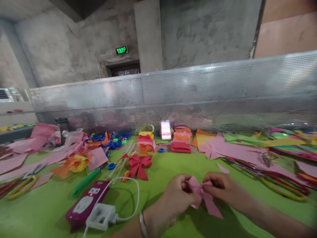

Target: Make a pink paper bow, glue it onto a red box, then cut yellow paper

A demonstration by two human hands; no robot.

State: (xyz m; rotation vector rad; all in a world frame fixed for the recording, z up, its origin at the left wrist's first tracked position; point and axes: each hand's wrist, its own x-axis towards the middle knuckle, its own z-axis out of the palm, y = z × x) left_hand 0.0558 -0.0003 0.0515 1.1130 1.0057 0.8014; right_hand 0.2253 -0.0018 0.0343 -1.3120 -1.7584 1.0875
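Note:
Between my two hands is a pink bow (210,204), which looks like paper or felt, held just above the green tabletop. My left hand (177,195), with a silver bangle at the wrist, pinches the bow's left loop. On the other side, my right hand (219,187) closes its thumb and fingers near the bow's knot and right loop. One pink tail hangs down toward the lower right. A finished-looking red bow (139,165) lies further left, and a small pink scrap (223,168) rests beyond my right hand.
A purple power strip (86,205) with a white charger (101,216) and cable occupies the left front. Yellow-red scissors (282,186) lie at right, a green-handled tool (85,183) at left. Blue rings (111,166), pink sheets (237,150) and a propped phone (165,129) stand before a perforated metal screen (173,92).

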